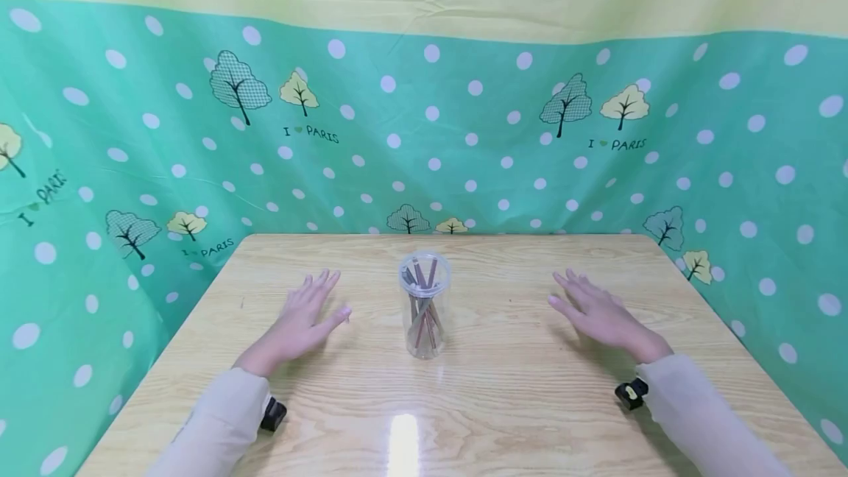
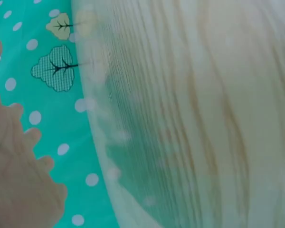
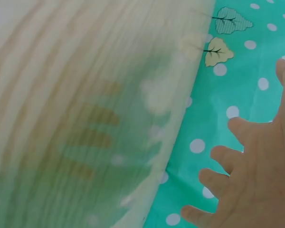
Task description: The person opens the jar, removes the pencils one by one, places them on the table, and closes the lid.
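Note:
Near the middle of the wooden table (image 1: 490, 403) stands a clear plastic jar (image 1: 425, 348), upright, with several dark pencil-like sticks (image 1: 424, 315) leaning inside. A clear lid or rim (image 1: 424, 289) shows at its top. My left hand (image 1: 301, 322) is to the left of the jar, apart from it, fingers extended and thumb toward the jar. On the other side my right hand (image 1: 599, 315) is held likewise, farther from the jar. Neither hand holds anything. The left wrist view shows part of the left hand (image 2: 23, 166); in the right wrist view the right hand (image 3: 256, 166) has its fingers spread.
A green, white-dotted curtain (image 1: 430, 160) with printed trees hangs behind the table and down both sides. Black wrist devices (image 1: 273, 414) sit at both sleeve cuffs. A bright light reflection lies on the table's near part.

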`<state>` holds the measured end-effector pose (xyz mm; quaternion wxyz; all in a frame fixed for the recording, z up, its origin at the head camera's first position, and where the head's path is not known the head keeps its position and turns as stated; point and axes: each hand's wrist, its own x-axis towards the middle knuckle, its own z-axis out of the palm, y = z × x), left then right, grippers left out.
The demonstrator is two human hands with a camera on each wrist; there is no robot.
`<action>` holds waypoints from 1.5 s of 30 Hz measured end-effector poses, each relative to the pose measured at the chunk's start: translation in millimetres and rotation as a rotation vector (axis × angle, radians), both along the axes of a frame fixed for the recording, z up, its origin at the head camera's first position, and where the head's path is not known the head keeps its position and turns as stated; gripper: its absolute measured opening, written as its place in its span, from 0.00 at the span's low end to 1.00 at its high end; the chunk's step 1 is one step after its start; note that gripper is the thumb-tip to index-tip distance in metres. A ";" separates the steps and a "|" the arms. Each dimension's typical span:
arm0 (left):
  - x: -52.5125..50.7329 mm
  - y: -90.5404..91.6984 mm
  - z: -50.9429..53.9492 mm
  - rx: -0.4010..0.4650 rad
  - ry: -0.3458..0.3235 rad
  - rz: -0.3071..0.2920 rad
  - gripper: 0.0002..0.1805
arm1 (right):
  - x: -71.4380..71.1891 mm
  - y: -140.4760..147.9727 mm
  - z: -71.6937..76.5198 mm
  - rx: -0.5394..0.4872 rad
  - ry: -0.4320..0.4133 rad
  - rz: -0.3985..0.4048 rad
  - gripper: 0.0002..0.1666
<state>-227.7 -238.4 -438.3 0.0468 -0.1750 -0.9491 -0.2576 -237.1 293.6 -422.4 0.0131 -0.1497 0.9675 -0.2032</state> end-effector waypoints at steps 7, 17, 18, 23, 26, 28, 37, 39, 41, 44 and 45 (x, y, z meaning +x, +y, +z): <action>-1.4 9.1 -1.3 0.124 -0.073 -0.062 0.44 | -0.1 -9.2 1.5 -0.040 -0.012 0.037 0.42; 1.6 31.4 3.7 0.358 -0.225 -0.136 0.49 | -2.9 -23.9 2.7 -0.185 0.012 0.157 0.40; 1.9 33.9 3.9 0.372 -0.231 -0.140 0.49 | -2.9 -25.4 3.1 -0.194 0.014 0.165 0.40; 3.0 45.7 5.2 0.409 -0.232 -0.161 0.50 | -4.0 -31.7 4.2 -0.208 0.042 0.190 0.38; 2.1 52.9 4.8 0.438 -0.243 -0.167 0.49 | -3.7 -35.7 6.0 -0.221 0.054 0.200 0.37; 1.3 58.2 4.4 0.461 -0.261 -0.168 0.49 | -3.0 -38.9 7.7 -0.234 0.062 0.213 0.36; -2.7 86.5 5.7 0.579 -0.254 -0.203 0.46 | -0.5 -52.6 14.0 -0.247 0.078 0.233 0.32; -2.8 92.1 6.9 0.617 -0.273 -0.208 0.45 | 0.0 -55.4 15.7 -0.253 0.078 0.241 0.32; -2.5 97.4 8.2 0.639 -0.291 -0.210 0.46 | 0.9 -57.6 17.5 -0.262 0.079 0.251 0.31; -2.0 104.3 9.0 0.650 -0.314 -0.200 0.48 | 0.9 -61.1 19.8 -0.268 0.087 0.264 0.29; -1.9 106.2 8.9 0.651 -0.316 -0.197 0.48 | 0.7 -62.5 20.9 -0.266 0.092 0.271 0.29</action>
